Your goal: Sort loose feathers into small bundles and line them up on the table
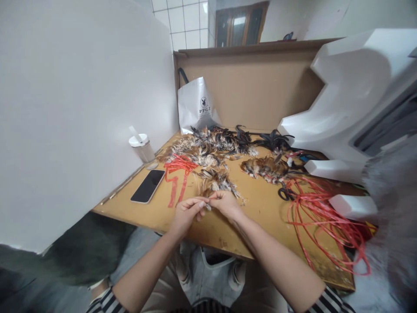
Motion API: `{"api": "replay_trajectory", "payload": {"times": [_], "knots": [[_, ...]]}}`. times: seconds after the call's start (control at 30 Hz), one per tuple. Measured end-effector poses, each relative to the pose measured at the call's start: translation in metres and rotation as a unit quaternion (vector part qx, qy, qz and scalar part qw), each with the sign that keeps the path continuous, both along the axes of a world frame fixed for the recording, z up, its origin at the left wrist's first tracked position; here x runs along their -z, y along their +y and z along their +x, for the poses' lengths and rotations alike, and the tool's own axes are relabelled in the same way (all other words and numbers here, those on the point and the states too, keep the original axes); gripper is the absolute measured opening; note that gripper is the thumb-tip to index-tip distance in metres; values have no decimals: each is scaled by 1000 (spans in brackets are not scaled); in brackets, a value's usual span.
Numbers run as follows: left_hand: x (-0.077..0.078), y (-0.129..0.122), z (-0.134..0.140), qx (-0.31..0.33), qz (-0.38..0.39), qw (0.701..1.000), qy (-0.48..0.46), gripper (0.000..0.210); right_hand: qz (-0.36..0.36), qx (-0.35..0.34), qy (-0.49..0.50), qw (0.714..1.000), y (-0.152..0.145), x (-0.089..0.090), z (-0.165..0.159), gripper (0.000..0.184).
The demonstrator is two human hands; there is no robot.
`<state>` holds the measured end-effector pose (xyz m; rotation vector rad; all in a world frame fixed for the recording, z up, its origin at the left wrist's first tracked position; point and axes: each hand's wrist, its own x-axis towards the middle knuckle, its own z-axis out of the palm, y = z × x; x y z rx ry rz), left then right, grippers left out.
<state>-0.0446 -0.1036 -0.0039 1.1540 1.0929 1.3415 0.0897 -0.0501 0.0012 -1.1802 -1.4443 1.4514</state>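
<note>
A: What are the hands doing?
B: They meet just below the frame's middle. The left hand (189, 213) is pinched narrow, thumb against fingers, at the near end of a small feather bunch (217, 179); a pale bit shows beneath its fingers. The right hand (226, 203) comes in against it, fingertips drawn close, though I can't tell whether they grip anything.
A: And the bunch itself?
B: It spreads just above the hands, mid-frame, over the yellow-brown table (256, 213).
A: What's around it?
B: Red strips (178, 163) to its left, then a phone (148, 187). A larger feather heap (208, 145) lies above, reaching toward a silver bag (194, 106). Right of centre there's a brown feather pile (263, 168), black-handled scissors (289, 193) just below its right end, and a tangle of red string (302, 204) further right.
A: Farther out?
B: A lidded cup (144, 152) by the white panel (87, 108) at left, a cardboard wall (257, 91) behind the bag, white foam (355, 78) at upper right.
</note>
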Motion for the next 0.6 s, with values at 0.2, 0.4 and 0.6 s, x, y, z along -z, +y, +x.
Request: {"api": "replay_trajectory", "payload": {"times": [0.2, 0.4, 0.6], "knots": [[0, 0, -10, 59, -28, 997, 33, 29, -42, -69, 8, 997, 0, 4, 1, 7], [8, 4, -11, 85, -73, 992, 63, 29, -37, -157, -46, 986, 1, 2, 7, 14], [15, 9, -8, 35, -128, 989, 64, 29, 99, -131, -174, 971, 6, 5, 16, 10]]}}
